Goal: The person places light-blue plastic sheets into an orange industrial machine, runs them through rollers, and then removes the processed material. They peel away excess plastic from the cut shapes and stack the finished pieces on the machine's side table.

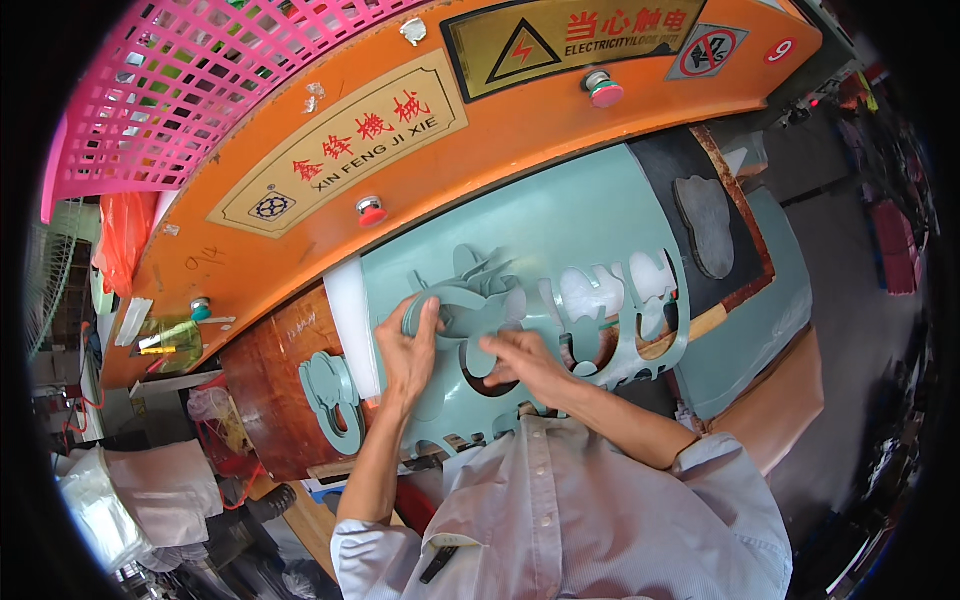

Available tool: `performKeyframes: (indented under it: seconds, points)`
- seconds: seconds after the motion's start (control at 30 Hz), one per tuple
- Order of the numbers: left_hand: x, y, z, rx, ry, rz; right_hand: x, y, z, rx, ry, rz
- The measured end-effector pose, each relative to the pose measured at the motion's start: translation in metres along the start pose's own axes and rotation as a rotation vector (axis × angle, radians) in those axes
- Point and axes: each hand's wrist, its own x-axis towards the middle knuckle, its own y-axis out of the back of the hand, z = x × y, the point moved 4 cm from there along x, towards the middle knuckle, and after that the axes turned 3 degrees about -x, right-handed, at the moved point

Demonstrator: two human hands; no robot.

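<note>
My left hand (408,350) is closed around a loose bundle of thin grey-green cut pieces (468,308) with rounded, curved outlines. The thumb lies on top, and the pieces fan out toward the right. My right hand (532,366) is just to the right and lower, fingers pinched at the edge of a rounded grey-green piece (478,358). Both hands are over a large grey-green sheet (560,205). Its near edge is cut through with curved holes, leaving narrow strips between them.
Similar cut pieces (328,392) lie stacked on the brown board at left. A sole-shaped grey block (706,228) rests on a dark panel at right. Across the far side runs an orange machine beam (520,130) with red buttons (371,211). A pink basket (190,90) stands above.
</note>
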Motion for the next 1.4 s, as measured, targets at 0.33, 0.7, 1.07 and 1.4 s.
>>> performKeyframes:
  seconds: [0.33,0.7,1.07,1.4]
  points:
    - [-0.033,0.008,-0.025,-0.493,0.172,0.055,0.033,-0.003,0.005,-0.088,0.222,0.285]
    - [-0.029,0.006,-0.046,-0.726,0.167,0.154,0.038,-0.005,0.007,0.246,0.306,0.208]
    - [-0.019,0.003,-0.038,-0.543,0.18,0.026,0.054,-0.004,0.002,-0.13,0.185,0.356]
    - [0.004,0.003,-0.013,-0.218,0.246,-0.275,0.045,0.007,-0.012,-0.387,0.356,0.361]
